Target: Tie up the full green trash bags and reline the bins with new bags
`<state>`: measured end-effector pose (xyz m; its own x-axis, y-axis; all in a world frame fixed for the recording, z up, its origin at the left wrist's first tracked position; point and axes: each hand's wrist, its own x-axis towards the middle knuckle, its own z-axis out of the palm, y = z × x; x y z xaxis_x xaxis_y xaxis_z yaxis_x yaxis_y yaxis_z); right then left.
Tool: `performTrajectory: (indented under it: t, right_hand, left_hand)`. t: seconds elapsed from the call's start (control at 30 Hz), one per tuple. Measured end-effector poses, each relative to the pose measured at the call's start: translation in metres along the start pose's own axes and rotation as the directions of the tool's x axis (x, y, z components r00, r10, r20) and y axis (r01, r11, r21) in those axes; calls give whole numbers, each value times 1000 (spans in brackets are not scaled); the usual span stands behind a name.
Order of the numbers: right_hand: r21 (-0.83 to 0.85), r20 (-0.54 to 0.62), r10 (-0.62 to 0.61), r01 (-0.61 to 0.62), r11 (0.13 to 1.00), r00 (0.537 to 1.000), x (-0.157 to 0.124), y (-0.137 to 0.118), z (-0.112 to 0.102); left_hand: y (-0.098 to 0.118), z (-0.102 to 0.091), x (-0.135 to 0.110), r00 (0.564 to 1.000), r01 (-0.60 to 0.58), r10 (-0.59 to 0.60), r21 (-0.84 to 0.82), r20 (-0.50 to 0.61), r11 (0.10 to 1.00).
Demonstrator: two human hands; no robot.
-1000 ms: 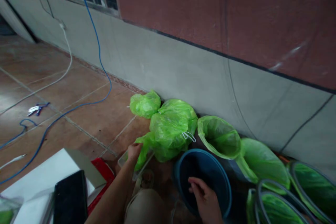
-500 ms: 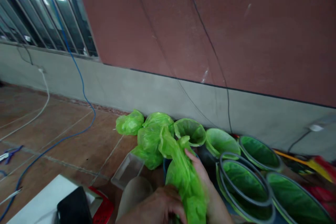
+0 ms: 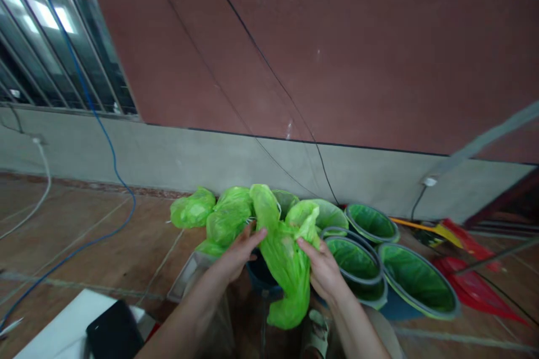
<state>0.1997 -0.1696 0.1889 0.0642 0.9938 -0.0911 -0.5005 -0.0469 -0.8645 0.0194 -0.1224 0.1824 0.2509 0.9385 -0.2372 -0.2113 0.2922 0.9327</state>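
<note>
A crumpled bright green plastic bag [image 3: 290,269] hangs between my hands, above the floor and near a dark blue bin [image 3: 263,275]. My right hand [image 3: 324,269] grips its right side near the top, thumb in front and fingers partly hidden. At the bag's left edge is my left hand [image 3: 240,249], thumb stretched towards the plastic and fingers spread apart. Just beyond the left hand lie a full green bag [image 3: 231,216] and another tied green bag [image 3: 193,208], both against the wall.
Several bins lined with green bags, such as the front right bin [image 3: 421,277], crowd the right side. Beyond them lies a red dustpan [image 3: 474,286]. A clear plastic tray [image 3: 187,275], a white box [image 3: 63,328], a black phone [image 3: 114,331] and a blue cable [image 3: 112,221] are leftward.
The view has shifted right. My left hand has come up from the bag's lower part to its upper left edge. The bag now hangs more spread out, and a blue bin shows behind it.
</note>
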Motion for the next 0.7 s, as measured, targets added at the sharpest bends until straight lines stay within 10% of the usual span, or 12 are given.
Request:
performTrajectory:
  t: [0.17, 0.47, 0.57, 0.7]
  right_hand:
    - [-63, -106, -67, 61, 996, 992, -16, -15, -18]
    - [-246, -501, -358, 266, 932, 788, -13, -48, -122]
    - [-539, -351, -506, 272, 797, 788, -19, -51, -92]
    - [-740, 213, -502, 474, 478, 838, -29, -62, -5]
  left_hand:
    - [3, 22, 10, 995, -36, 15, -212, -101, 977]
    - [33, -34, -1, 935, -210, 90, -331, -343, 920]
    - [36, -23, -10, 946, -210, 139, -226, -293, 951]
    - [37, 11, -20, 976, -191, 192, 13, -103, 981]
